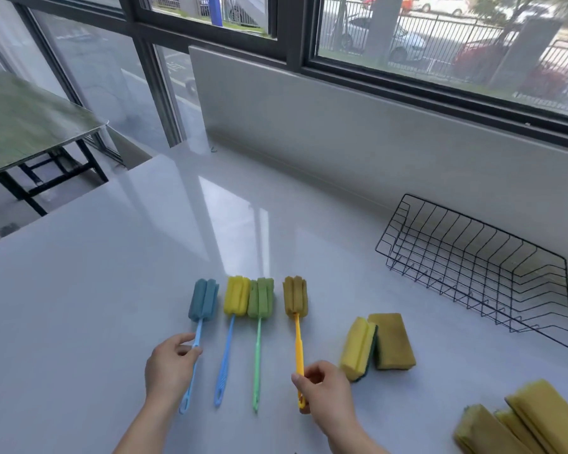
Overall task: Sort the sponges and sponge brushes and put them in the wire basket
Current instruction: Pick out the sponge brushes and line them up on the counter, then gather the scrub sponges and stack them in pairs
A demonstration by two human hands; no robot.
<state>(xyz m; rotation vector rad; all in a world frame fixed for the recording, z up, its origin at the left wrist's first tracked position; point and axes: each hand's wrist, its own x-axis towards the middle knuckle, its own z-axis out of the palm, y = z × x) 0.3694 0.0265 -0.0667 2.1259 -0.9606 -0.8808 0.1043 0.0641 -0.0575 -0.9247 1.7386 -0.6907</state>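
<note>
Several sponge brushes lie side by side on the white counter, heads pointing away from me. My left hand (169, 365) pinches the light-blue handle of the blue-headed brush (203, 299). My right hand (325, 393) grips the orange handle of the brown-headed brush (295, 294). Between them lie a yellow-headed brush (236, 295) with a blue handle and a green brush (260, 298). Two yellow sponges (379, 345) stand on edge to the right of my right hand. The black wire basket (479, 270) sits empty at the right, near the wall.
More yellow-green sponges (522, 424) are stacked at the bottom right corner. A low wall under the window runs behind the counter (112, 273). A green-topped folding table (20, 126) stands beyond the counter's left edge.
</note>
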